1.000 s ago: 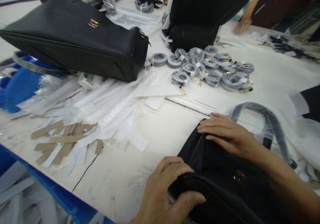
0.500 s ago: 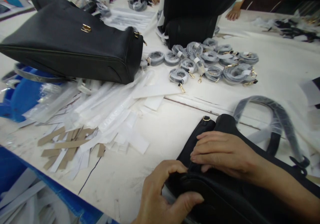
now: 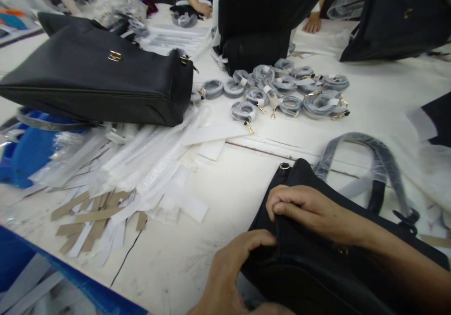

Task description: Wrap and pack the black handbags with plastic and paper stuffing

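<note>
Fingers of your right hand (image 3: 303, 207) pinch the bag (image 3: 327, 277) along a fold; left hand (image 3: 227, 272) clasps its corner, probably bracing it.

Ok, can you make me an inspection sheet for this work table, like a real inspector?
Surface: pale table, with smudges and a dark line.
Job's things: black bag with a film-wrapped handle.
Clutter: brown strips and white strips in a messy pile; coiled straps bunched together.
Hands: left hand at the bag's near end; right hand curled on its edge.
Cables: nothing seen.
Surroundings: another large bag, blue tub, co-worker's hand across the table.
</note>
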Tool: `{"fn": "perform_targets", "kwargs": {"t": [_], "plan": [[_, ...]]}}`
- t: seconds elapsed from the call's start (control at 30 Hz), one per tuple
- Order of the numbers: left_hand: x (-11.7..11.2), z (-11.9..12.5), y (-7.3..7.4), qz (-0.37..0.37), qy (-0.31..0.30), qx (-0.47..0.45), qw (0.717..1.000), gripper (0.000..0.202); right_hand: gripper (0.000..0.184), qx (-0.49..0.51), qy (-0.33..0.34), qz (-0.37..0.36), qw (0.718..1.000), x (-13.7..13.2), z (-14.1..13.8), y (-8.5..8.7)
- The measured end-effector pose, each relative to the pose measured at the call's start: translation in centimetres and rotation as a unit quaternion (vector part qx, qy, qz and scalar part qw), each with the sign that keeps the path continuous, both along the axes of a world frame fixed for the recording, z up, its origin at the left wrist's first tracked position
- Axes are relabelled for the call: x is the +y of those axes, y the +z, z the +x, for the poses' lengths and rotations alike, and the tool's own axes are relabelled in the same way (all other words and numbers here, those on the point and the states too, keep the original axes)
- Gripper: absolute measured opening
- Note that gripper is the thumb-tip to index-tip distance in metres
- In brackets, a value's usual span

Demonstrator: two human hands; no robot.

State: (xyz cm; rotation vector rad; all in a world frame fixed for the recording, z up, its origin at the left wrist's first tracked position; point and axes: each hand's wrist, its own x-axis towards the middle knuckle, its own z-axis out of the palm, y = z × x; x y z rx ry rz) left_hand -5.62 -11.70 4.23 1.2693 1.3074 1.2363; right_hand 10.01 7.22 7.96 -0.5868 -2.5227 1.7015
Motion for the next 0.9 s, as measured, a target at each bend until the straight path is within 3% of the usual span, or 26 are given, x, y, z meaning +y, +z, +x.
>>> {"fn": "perform_targets", "kwargs": {"t": [0.07, 0.17, 0.3, 0.47, 0.57, 0.63, 0.7, 0.77, 0.83, 0.9], "plan": [[0.5, 0.1, 0.2, -0.068, -0.018, 0.001, 0.998, 0.062, 0.028, 0.027, 0.001, 0.061, 0.998, -0.2, -0.3, -0.8], [1.8, 0.0, -0.1, -0.130, -0.052, -0.020, 0.990, 0.059, 0.033, 0.050, 0.020, 0.225, 0.973, 0.7, -0.1, -2.5], [3.0, -1.0, -0.9, -0.121, -0.092, 0.010, 0.988, 0.054, 0.047, -0.056, 0.030, 0.396, 0.916, 4.5, 1.6, -4.1], [1.9, -1.0, -1.9, -0.088, -0.102, 0.034, 0.990, 0.047, 0.046, -0.201, -0.051, 0.437, 0.875, 9.1, 3.9, -4.6], [0.3, -0.3, -2.9, -0.098, -0.078, 0.027, 0.992, 0.048, 0.035, -0.229, -0.100, 0.418, 0.873, 9.5, 5.0, -3.9], [-0.9, -0.1, -3.5, -0.113, -0.056, 0.016, 0.992, 0.049, 0.033, -0.210, -0.126, 0.413, 0.877, 7.9, 6.3, -2.1], [-1.7, -0.2, -3.8, -0.118, -0.046, 0.014, 0.992, 0.049, 0.039, -0.175, -0.152, 0.388, 0.892, 4.7, 8.2, 1.0], [-2.0, -0.3, -3.8, -0.114, -0.044, 0.017, 0.992, 0.048, 0.043, -0.140, -0.173, 0.320, 0.921, 0.0, 10.8, 4.7], [-2.0, -0.5, -3.7, -0.106, -0.046, 0.021, 0.993, 0.046, 0.042, -0.166, -0.194, 0.247, 0.935, -5.4, 13.7, 7.5], [-1.7, -0.6, -3.5, -0.093, -0.050, 0.011, 0.994, 0.044, 0.043, -0.204, -0.239, 0.220, 0.923, -10.7, 16.8, 8.3]]}}
